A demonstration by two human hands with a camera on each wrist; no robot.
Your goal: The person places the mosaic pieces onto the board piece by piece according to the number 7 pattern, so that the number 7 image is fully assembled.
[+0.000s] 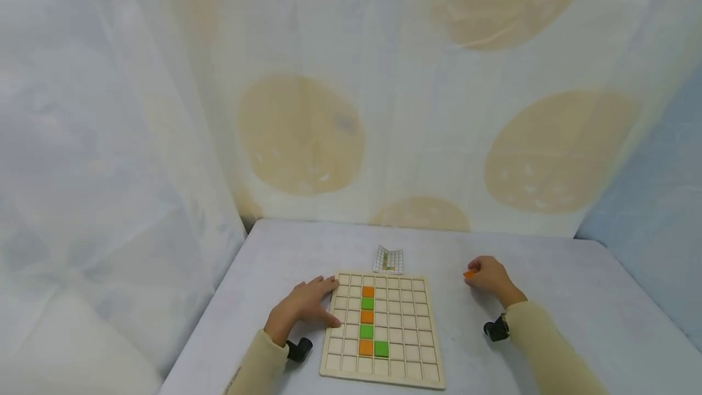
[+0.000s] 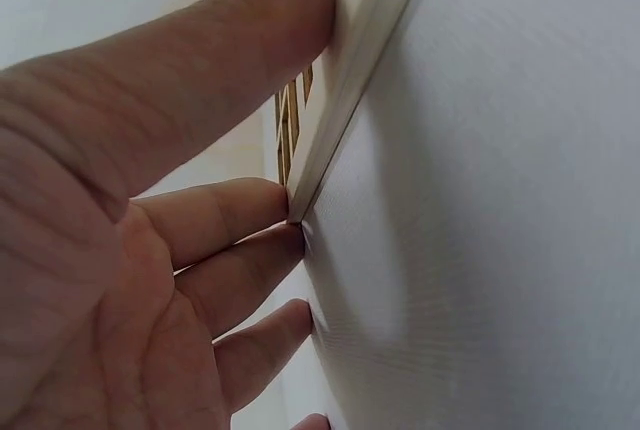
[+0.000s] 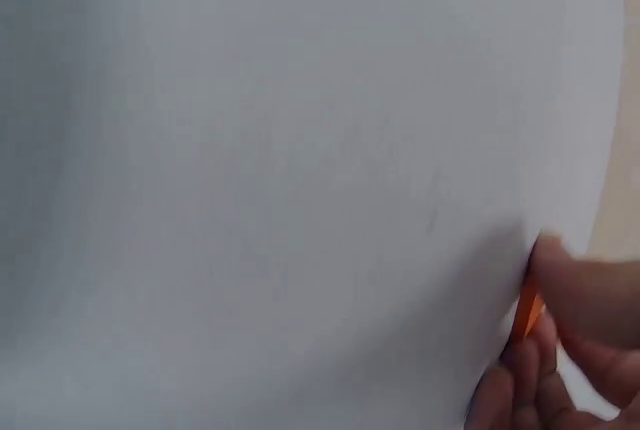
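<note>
While fingers are working:
Left hand: lying flat, fingers straight, pressing the wooden grid board at its left edge.
Right hand: pinching an orange tile, hovering right of the board over the surface.

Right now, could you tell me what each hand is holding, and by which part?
The right hand pinches an orange tile by its edges at the fingertips. The left hand holds nothing; its straight fingers rest against the wooden board's left edge.
</note>
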